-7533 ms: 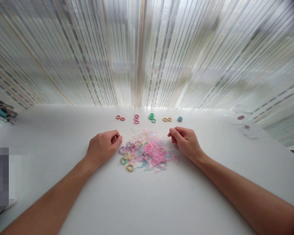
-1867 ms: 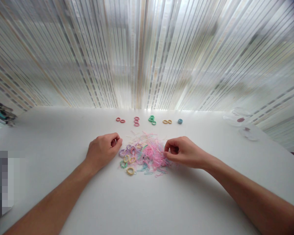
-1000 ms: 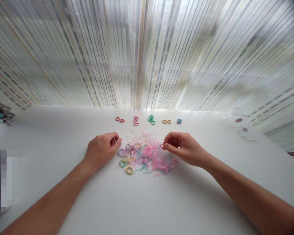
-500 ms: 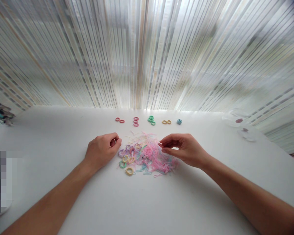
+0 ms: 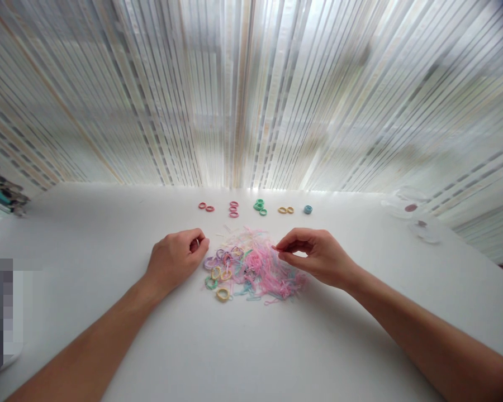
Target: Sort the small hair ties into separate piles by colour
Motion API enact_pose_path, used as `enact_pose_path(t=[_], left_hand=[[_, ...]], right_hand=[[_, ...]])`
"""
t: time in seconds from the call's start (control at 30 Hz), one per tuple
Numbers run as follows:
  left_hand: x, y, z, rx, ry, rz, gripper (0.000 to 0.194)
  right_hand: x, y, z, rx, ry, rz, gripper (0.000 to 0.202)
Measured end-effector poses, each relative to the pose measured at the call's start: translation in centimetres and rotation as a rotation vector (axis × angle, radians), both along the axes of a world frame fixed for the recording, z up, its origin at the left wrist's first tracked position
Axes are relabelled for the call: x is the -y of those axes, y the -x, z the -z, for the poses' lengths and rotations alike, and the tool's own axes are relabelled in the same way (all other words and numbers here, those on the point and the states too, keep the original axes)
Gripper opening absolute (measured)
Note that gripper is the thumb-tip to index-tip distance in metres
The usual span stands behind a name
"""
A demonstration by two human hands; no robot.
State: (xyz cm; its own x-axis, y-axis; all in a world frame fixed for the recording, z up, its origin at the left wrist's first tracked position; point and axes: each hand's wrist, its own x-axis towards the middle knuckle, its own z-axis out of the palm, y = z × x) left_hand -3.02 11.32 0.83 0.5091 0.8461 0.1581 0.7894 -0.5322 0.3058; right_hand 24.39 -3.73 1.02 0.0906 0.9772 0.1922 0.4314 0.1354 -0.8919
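A heap of small pastel elastic bands (image 5: 251,268), mostly thin pink ones, lies on the white table (image 5: 251,346) between my hands. My left hand (image 5: 175,260) rests curled at the heap's left edge, beside purple and yellow rings; I cannot see anything held in it. My right hand (image 5: 318,257) hovers over the heap's right side, thumb and forefinger pinched on a thin pink strand at the top. Behind the heap a row of sorted groups runs left to right: red rings (image 5: 206,207), pink rings (image 5: 233,209), green rings (image 5: 259,206), yellow rings (image 5: 285,210), a blue ring (image 5: 307,209).
A striped sheer curtain (image 5: 251,89) hangs along the table's far edge. Clear plastic lids or dishes (image 5: 411,209) sit at the far right. Stacked items (image 5: 0,195) show at the left edge, and a blurred patch (image 5: 0,312) at lower left.
My right hand lifted from the heap's lower right, its fingers parted, then pinched again at the heap's upper right. My left hand has stayed still.
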Motion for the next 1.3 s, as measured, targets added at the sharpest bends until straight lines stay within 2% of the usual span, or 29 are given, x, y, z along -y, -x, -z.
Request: enact_pose_path(t=[0.23,0.47,0.9,0.97,1.13,1.3], left_hand=[[0.0,0.0,0.0,-0.003,-0.009,0.004,0.031],[0.0,-0.1,-0.1,-0.003,0.010,-0.007,0.030],[0.0,0.0,-0.1,-0.005,0.026,-0.014,0.031],[-0.1,0.0,-0.1,-0.014,0.025,-0.015,0.032],[-0.1,-0.1,-0.2,-0.017,0.029,-0.015,0.032],[0.0,0.0,-0.2,-0.014,0.037,-0.017,0.032]], right_hand=[[-0.3,-0.4,0.3,0.033,-0.087,-0.012,0.002],[-0.4,-0.6,1.1,0.069,-0.058,0.050,0.007],[0.1,0.3,-0.4,0.343,-0.111,0.051,0.010],[0.1,0.4,-0.3,0.307,-0.091,0.057,0.008],[0.3,0.9,-0.1,0.066,0.027,0.101,0.022],[0.7,1.8,-0.6,-0.066,0.150,0.120,0.009]])
